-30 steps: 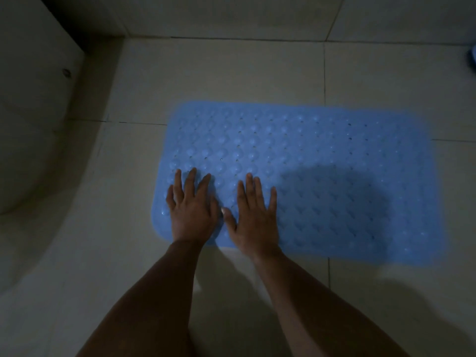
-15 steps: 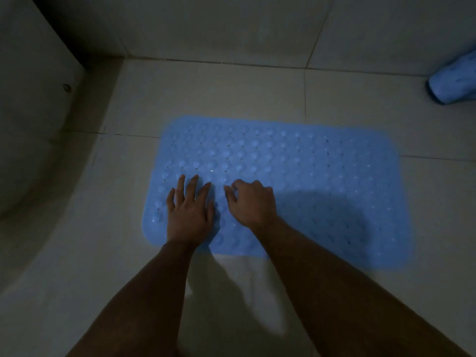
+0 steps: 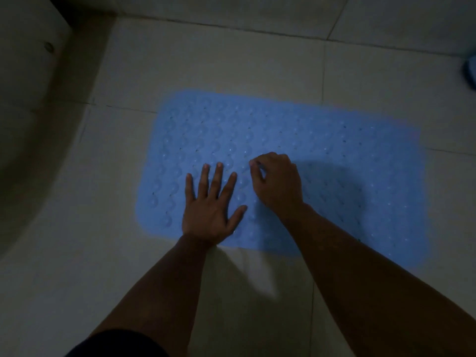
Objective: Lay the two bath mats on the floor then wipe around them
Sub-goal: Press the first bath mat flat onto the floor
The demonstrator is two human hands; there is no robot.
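A light blue bath mat (image 3: 334, 140) with raised bumps and small holes lies flat on the pale tiled floor (image 3: 206, 60). My left hand (image 3: 211, 210) presses flat on its near left part, fingers straight and spread. Just to the right, my right hand (image 3: 278, 181) rests on the mat with its fingers curled under, tips touching the surface; nothing shows inside it. A sliver of a second blue mat (image 3: 470, 73) shows at the right edge of the view.
A white curved fixture (image 3: 31, 124) rises along the left side. The wall base (image 3: 231, 6) runs along the top. Bare tiles surround the mat in front and behind.
My right hand went from flat to curled and moved slightly forward on the mat. My left hand stays flat, fingers spread wider. The view shifted, so the mat sits lower and more to the right.
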